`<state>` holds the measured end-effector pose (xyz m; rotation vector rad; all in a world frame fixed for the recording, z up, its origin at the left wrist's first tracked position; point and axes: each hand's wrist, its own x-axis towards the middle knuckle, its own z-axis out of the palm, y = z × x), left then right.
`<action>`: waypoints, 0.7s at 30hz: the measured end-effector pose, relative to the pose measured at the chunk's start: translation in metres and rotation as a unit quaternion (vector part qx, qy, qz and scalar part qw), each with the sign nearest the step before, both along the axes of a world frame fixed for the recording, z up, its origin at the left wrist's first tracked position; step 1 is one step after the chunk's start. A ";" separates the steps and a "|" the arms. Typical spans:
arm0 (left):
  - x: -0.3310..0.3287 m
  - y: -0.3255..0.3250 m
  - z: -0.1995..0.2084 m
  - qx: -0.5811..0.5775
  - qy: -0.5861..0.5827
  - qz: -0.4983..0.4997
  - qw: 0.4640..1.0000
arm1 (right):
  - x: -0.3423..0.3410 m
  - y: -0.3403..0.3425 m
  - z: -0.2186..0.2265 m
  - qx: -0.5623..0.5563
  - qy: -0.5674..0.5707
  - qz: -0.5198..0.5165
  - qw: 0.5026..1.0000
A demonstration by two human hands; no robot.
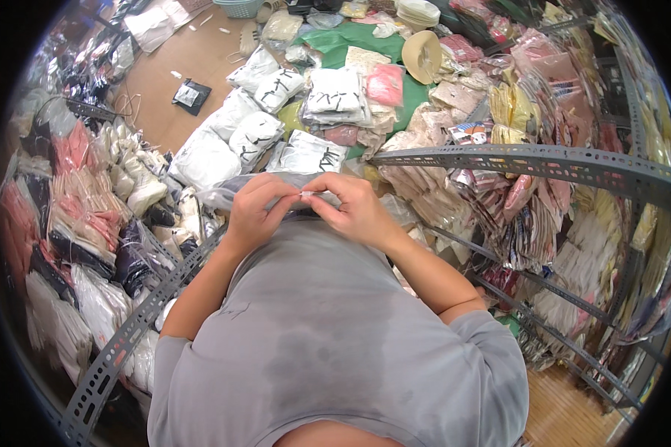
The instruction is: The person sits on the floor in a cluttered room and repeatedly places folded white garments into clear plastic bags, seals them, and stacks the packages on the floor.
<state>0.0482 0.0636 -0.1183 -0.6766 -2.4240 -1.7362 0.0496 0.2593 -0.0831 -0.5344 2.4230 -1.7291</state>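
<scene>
Head view: hands (257,208) (353,205) pinch clear bag (221,196), contents indistinct.

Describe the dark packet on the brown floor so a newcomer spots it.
Find the brown floor at upper left, beyond the white bags. A small, dark packet lies there. Its pale grey patch and dark edges distinguish it from those bags.

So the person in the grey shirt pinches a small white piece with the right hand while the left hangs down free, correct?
The left hand isn't hanging free: the head view shows it pinching at the small white piece too, opposite the right hand.
</scene>
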 end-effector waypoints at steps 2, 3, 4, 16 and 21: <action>0.000 0.000 0.004 -0.011 -0.003 0.005 1.000 | 0.000 0.000 0.001 0.005 0.012 -0.003 1.000; 0.001 -0.001 0.005 -0.016 -0.006 0.007 1.000 | 0.000 0.001 0.003 0.007 0.018 -0.003 1.000; 0.001 -0.003 0.005 -0.021 -0.008 0.009 1.000 | 0.000 0.003 0.004 0.013 0.013 -0.007 1.000; 0.004 0.000 0.008 -0.030 -0.019 0.001 0.999 | -0.001 0.002 -0.001 0.081 0.139 0.018 0.987; 0.008 0.002 0.008 -0.019 -0.029 0.001 0.999 | 0.000 0.003 -0.004 0.106 0.156 0.025 0.982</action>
